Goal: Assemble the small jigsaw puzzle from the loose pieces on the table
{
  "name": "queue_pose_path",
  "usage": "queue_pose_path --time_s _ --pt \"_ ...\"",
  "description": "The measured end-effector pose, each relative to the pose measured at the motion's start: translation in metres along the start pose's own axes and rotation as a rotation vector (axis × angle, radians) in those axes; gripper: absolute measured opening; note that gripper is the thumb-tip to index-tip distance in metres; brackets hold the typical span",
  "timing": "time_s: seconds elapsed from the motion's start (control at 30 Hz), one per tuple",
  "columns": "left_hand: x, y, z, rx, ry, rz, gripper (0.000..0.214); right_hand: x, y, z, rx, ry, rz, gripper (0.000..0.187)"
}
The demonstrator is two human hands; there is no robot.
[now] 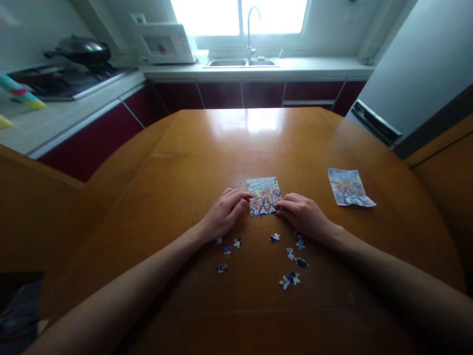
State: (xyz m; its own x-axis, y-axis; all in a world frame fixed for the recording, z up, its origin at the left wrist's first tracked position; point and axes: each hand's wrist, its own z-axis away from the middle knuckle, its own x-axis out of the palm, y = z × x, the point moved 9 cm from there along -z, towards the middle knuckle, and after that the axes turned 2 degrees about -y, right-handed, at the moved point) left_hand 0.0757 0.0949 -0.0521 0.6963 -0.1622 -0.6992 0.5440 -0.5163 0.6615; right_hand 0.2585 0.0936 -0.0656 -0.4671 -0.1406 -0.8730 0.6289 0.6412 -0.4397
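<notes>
A partly assembled jigsaw puzzle (pixel 263 193) with a colourful crowded picture lies flat on the brown wooden table (pixel 177 167). At its left edge rests my left hand (pixel 224 213), fingers stretched out and touching the border. My right hand (pixel 301 214) is at the lower right edge, fingertips pressed together; whatever is between them is hidden. Several loose pieces are scattered nearer me, among them a blue-and-white piece (pixel 274 238), a dark piece (pixel 302 263) and a piece (pixel 222 268) on the left. Some pieces by the right wrist are partly covered.
To the right lies a creased picture sheet (pixel 349 187) with a similar print. Beyond the table are a sink (pixel 225 63) with a tall faucet (pixel 249 29), a white microwave (pixel 164 44), and a stove with a dark pan (pixel 83 49). A fridge (pixel 417 64) stands at right.
</notes>
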Motion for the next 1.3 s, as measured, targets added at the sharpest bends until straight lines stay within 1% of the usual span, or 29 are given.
queue_pose_path --time_s 0.33,0.5,0.67,0.73,0.87,0.9,0.97,1.03,1.1,1.3 --pt "0.000 0.000 0.000 -0.006 -0.001 0.012 0.028 -0.001 -0.003 0.001 -0.027 -0.015 0.030 0.024" --pt "0.000 0.001 0.000 -0.003 0.004 0.014 0.027 -0.010 -0.005 0.003 -0.032 0.049 -0.006 0.024" --pt "0.000 0.001 0.000 0.000 0.004 0.005 0.027 -0.011 -0.013 0.001 -0.057 0.034 -0.019 0.026" --pt "0.000 0.000 0.000 0.002 0.004 0.004 0.027 -0.014 -0.012 0.000 -0.041 0.077 -0.059 0.028" --pt "0.000 0.001 0.000 0.010 0.008 0.002 0.028 -0.024 -0.002 0.002 -0.015 0.246 -0.122 0.035" --pt "0.000 0.001 0.000 0.011 0.006 0.000 0.028 -0.025 -0.001 0.003 -0.023 0.269 -0.125 0.035" --pt "0.000 0.002 0.000 0.009 0.003 -0.002 0.028 -0.023 -0.002 0.002 -0.056 0.274 -0.122 0.034" --pt "0.000 0.001 0.000 0.002 0.003 -0.002 0.028 -0.018 -0.004 0.001 -0.089 0.236 -0.113 0.033" --pt "-0.001 0.000 0.000 0.001 0.004 0.000 0.028 -0.016 -0.005 0.000 -0.093 0.218 -0.107 0.032" --pt "-0.001 -0.001 0.001 -0.008 0.012 0.014 0.027 -0.029 0.007 0.003 -0.019 0.355 -0.169 0.035"
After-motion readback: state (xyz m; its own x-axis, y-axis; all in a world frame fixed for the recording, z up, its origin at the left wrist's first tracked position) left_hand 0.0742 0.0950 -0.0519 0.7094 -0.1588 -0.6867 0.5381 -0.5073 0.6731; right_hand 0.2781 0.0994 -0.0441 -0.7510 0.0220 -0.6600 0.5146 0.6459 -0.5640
